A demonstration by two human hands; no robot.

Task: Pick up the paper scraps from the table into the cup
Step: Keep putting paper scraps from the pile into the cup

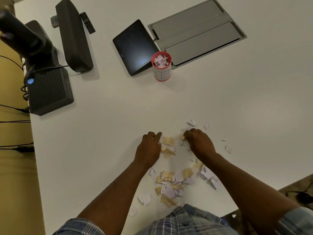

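Note:
A red-rimmed cup (162,72) with a white label stands far from me near the table's middle, with paper scraps showing inside. Tan and white paper scraps (171,182) lie scattered on the white table (105,133) close to my body. A smaller cluster of scraps (168,141) sits between my hands. My left hand (149,148) rests on the left side of that cluster with fingers curled. My right hand (198,141) has its fingers curled down on the scraps at the right side. Whether either hand holds scraps is hidden.
A dark tablet (133,46) lies just left of the cup. A grey recessed cable box (198,33) lies behind the cup to the right. Black devices (49,89) and a speaker (72,34) with cables stand at the far left edge.

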